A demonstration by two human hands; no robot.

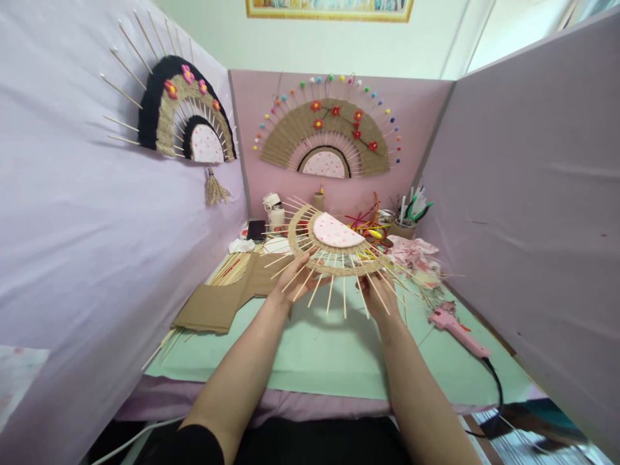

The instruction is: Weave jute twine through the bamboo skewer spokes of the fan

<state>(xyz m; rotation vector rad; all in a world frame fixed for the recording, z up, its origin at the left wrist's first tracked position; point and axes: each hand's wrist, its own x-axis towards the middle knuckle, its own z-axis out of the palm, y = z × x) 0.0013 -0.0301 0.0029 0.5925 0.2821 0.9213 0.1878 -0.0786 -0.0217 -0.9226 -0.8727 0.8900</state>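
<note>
A half-round woven fan with a pink dotted centre and thin sticks radiating from its twine band is held up above the table, tilted, its sticks pointing towards me. My left hand grips it from below at the left, the thumb at the band and the other fingers partly hidden under the sticks. On the right side, my right hand is closed on the underside of the band, its fingers mostly covered by sticks.
Brown cardboard and a bundle of sticks lie left. A pink glue gun with its cord is at right, near dotted cloth and a pot of tools. Finished fans hang on partitions around the table.
</note>
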